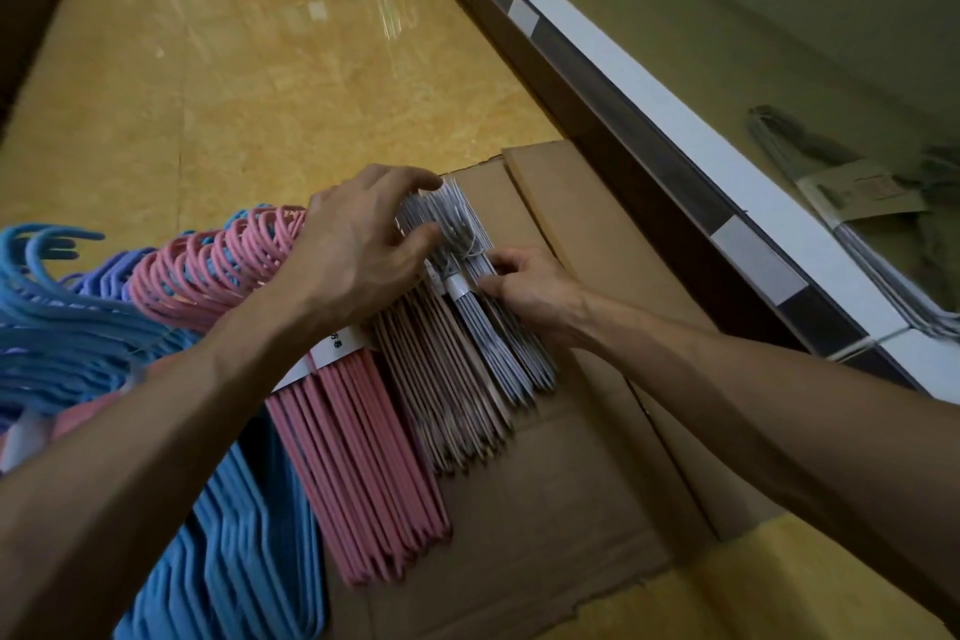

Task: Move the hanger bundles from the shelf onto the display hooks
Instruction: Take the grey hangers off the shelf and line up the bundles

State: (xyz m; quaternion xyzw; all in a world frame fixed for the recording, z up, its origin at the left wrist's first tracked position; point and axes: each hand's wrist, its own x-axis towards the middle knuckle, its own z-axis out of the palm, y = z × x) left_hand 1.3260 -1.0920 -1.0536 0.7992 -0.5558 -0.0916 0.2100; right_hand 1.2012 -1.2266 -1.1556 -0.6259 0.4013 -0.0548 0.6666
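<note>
Two hands are on the same bundle: your left hand (358,244) curls over the top end of the grey hanger bundle (475,291), fingertips on the white string tied round it, while your right hand (530,294) pinches its side just beside the white paper band, fingers closed on the rods. That bundle lies on the flattened cardboard (545,509) spread over the floor, touching a dusty-pink bundle (441,379) on its left, with a brighter pink bundle (363,457) and blue hangers (234,535) further left again. None of these is on a hook, and no display hooks show in this view, so I judge you are at the pick-up: gathering the grey bundle before carrying it over. One more bundle, pale with a card label (872,192), lies on the shelf (675,68) to your right, apart from the rest. Next you need a firm hold with both hands so the tied rods do not fan out, then lift it clear of the dusty-pink neighbour without dragging that along. Watch the string; whether it is knotted tight cannot be told from here
</note>
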